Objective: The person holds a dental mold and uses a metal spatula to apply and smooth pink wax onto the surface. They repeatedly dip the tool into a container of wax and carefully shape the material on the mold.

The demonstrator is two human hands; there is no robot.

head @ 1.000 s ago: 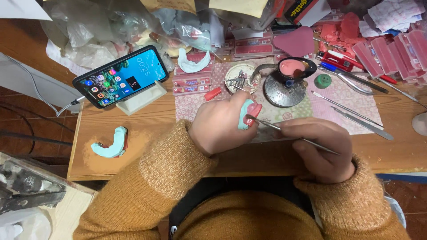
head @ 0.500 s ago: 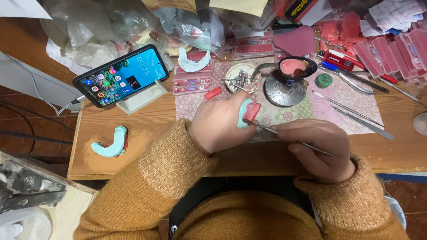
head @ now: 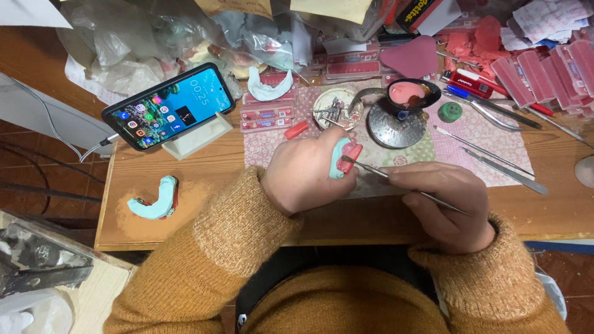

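My left hand (head: 306, 173) grips a small pale-blue dental cast with a pink wax rim (head: 344, 156) above the patterned mat (head: 470, 133). My right hand (head: 442, 201) pinches a thin metal wax tool (head: 374, 170) like a pen. Its tip touches the pink wax on the cast. Both arms wear mustard-yellow knitted sleeves.
A second pale-blue cast (head: 156, 199) lies at the left of the wooden table (head: 204, 216). A phone (head: 168, 106) leans on a stand. Behind the hands are a metal bowl of pink wax (head: 411, 94) on a round base, a small dish of metal parts (head: 333, 110), loose metal tools (head: 489, 158), pink wax sheets (head: 544, 65) and plastic bags (head: 124, 37).
The cast and tool tip have shifted slightly in my hands. Otherwise nothing has moved.
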